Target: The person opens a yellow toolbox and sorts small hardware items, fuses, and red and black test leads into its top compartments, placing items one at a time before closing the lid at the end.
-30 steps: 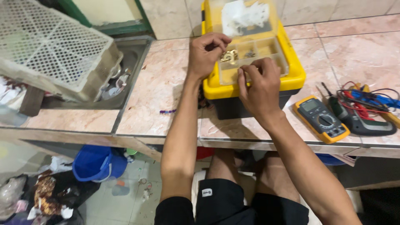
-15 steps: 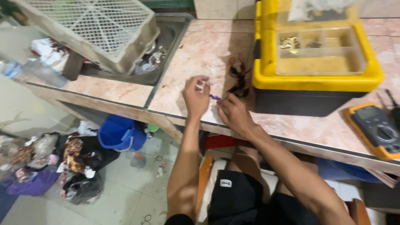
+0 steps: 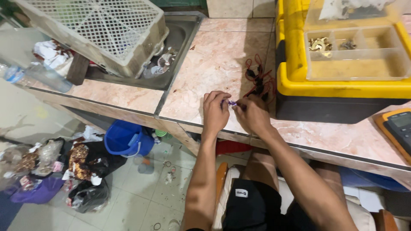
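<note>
Together, both hands (image 3: 233, 113) pinch a small purple piece (image 3: 231, 103); yellow toolbox (image 3: 299, 81) beside.

Pink tiled counter (image 3: 205, 64), yellow toolbox (image 3: 295, 81), multimeter (image 3: 396, 128), red wires (image 3: 259, 79)

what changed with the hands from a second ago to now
Both hands came off the yellow toolbox tray and moved down to the counter's front edge. The left hand and right hand now meet, pinching a small purple piece between their fingertips, beside the red and black wires. The toolbox, the brass parts in its tray, the white crate and the multimeter lie as before.
</note>
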